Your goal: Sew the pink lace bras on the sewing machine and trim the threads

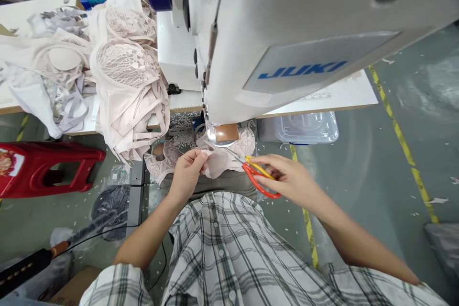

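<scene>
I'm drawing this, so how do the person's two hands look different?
The left hand pinches pale fabric; the right hand holds red-and-yellow scissors. The left hand is nearer the bra pile; the right hand is nearer the clear plastic box. Both hands are bare.

A red stool (41,165) stands on the floor (358,177). Just beyond the stool's right end lies a dark plastic-wrapped bundle (109,208); below the stool, a cardboard box (79,287); well to its right, a clear lidded box (304,128) and yellow-black tape (401,138).
</scene>
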The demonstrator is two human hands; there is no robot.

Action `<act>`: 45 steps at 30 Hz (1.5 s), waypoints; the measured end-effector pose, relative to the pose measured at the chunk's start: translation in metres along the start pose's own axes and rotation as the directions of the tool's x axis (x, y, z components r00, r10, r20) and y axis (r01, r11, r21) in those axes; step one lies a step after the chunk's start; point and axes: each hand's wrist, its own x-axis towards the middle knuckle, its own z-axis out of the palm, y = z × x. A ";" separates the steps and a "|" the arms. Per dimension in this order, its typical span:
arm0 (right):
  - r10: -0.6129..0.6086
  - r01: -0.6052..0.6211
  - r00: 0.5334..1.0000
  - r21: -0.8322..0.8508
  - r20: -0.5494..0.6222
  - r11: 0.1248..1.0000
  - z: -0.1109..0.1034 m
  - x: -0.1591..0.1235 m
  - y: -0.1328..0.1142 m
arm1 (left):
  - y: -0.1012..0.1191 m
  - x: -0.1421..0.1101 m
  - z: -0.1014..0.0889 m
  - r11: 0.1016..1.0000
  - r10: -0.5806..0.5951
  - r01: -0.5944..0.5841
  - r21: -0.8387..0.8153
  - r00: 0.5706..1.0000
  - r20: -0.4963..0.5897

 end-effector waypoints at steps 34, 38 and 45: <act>0.094 -0.235 0.970 0.965 0.225 0.117 0.033 0.032 -0.053 | -0.060 -0.039 0.039 0.961 0.201 -0.115 -0.252 0.917 0.345; -0.169 -0.189 0.952 0.922 0.257 0.338 0.008 0.026 -0.071 | -0.039 -0.048 0.022 0.608 0.692 -0.749 0.263 0.663 0.286; -0.193 0.309 0.890 0.234 -0.413 0.922 -0.006 0.085 -0.060 | 0.004 -0.004 0.007 -0.045 0.745 -0.715 0.697 0.441 0.501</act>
